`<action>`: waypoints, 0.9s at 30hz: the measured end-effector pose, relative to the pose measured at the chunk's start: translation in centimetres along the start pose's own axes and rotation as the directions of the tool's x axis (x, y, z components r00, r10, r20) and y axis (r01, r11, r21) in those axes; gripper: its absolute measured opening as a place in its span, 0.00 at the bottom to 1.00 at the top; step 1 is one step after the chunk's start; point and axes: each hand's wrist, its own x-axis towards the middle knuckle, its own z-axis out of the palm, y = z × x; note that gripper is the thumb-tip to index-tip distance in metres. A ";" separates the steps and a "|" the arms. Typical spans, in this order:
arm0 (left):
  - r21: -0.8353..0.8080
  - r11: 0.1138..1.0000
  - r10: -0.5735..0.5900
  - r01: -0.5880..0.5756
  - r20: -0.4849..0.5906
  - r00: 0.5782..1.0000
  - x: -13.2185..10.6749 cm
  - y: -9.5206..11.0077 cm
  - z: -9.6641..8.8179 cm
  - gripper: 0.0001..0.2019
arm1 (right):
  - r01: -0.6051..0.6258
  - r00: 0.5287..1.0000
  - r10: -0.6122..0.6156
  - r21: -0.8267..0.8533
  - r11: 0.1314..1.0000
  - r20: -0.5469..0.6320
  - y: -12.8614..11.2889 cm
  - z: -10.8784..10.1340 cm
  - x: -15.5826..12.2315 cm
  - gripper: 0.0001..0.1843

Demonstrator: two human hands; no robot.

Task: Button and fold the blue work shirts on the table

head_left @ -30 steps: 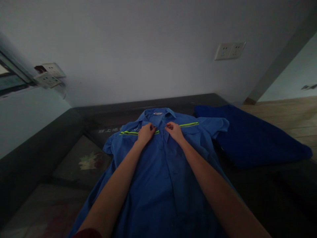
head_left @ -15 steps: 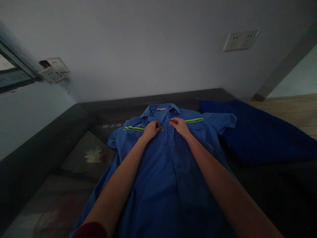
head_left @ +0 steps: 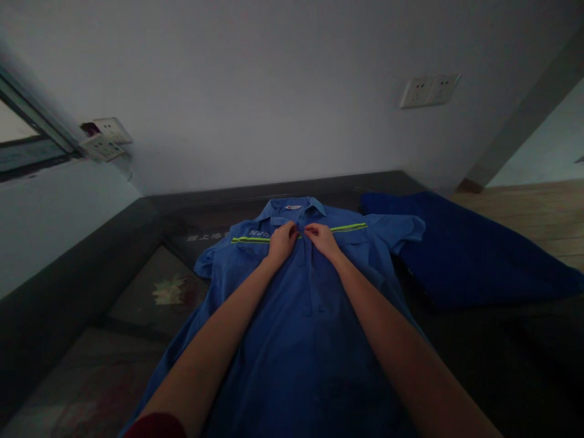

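Observation:
A blue short-sleeved work shirt (head_left: 269, 340) lies front side up, collar away from me, with a yellow-green stripe across its chest. Both of my hands are at its front opening, just below the collar. My left hand (head_left: 283, 238) pinches the left front edge near the stripe. Close beside it, my right hand (head_left: 322, 239) pinches the right front edge. The fingertips nearly meet over the placket. Any button between them is too small and dark to make out.
Folded dark blue cloth (head_left: 469, 249) lies to the right of the shirt. The dark table (head_left: 219, 198) meets a pale wall with sockets (head_left: 429, 91) on the right and more sockets (head_left: 106, 139) at the left corner. A flower picture (head_left: 168, 291) shows on the tabletop at left.
My hands have come closer together, drawing the shirt's two front edges toward each other. The view has shifted slightly.

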 end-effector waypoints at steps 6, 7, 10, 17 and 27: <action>-0.039 0.999 0.016 -0.017 -0.030 0.999 -0.2 -0.7 -0.2 0.02 | -0.005 1.000 0.004 -0.055 0.998 -0.019 -0.1 0.5 -0.1 0.06; -0.046 0.999 0.020 -0.022 -0.031 0.999 -0.3 -0.7 -0.3 0.02 | -0.006 1.000 0.005 -0.058 0.998 -0.021 -0.1 0.5 0.0 0.06; -0.061 0.998 0.034 -0.035 -0.027 0.999 -0.2 -0.7 -0.4 0.02 | -0.008 1.000 0.007 -0.061 0.998 -0.025 -0.1 0.3 0.0 0.07; -0.009 0.996 0.088 -0.088 0.022 0.996 -0.3 -0.7 -0.7 0.02 | -0.022 0.999 0.021 -0.055 0.998 -0.029 0.1 0.2 0.0 0.07; 0.058 0.996 0.063 -0.064 0.018 0.998 -0.6 -0.3 -1.0 0.04 | 0.000 1.000 -0.001 -0.015 1.000 -0.017 -0.1 0.2 -0.1 0.07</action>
